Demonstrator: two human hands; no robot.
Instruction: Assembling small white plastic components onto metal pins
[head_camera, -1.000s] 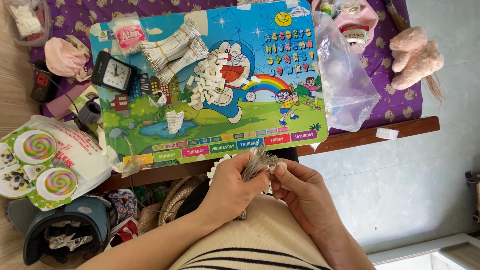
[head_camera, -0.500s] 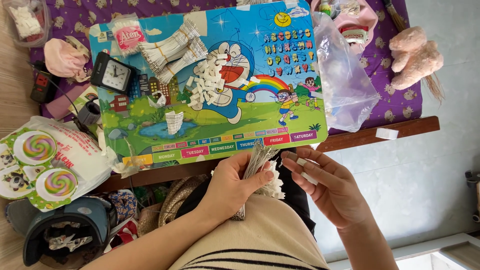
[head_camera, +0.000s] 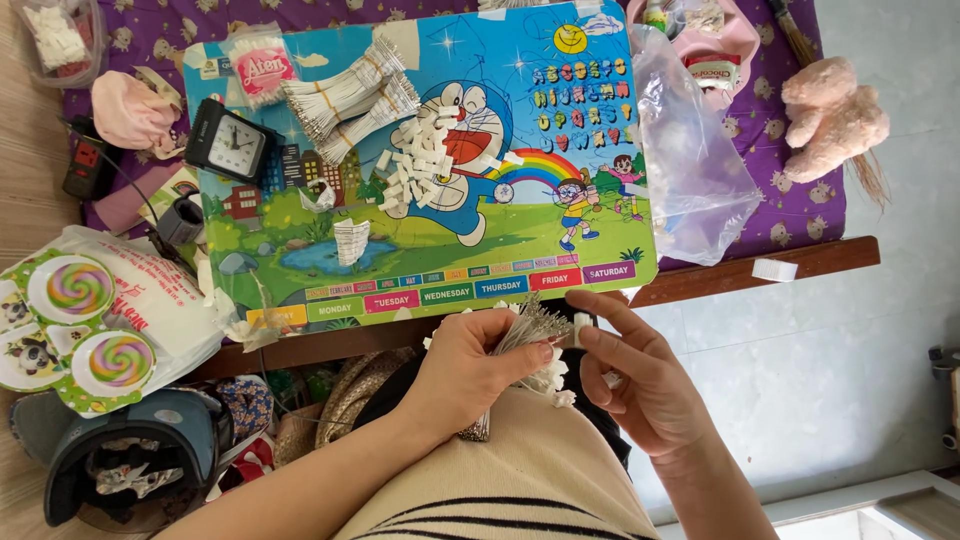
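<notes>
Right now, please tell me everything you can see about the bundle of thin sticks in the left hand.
The bundle of thin sticks is a tight sheaf of many pale, wire-like strands with whitish tips. The left hand grips it around the middle, above the lap, below the table edge. It is tilted, its upper ends fanning out toward the right hand, its lower end sticking out beneath the fist. The right hand is close beside it.
</notes>
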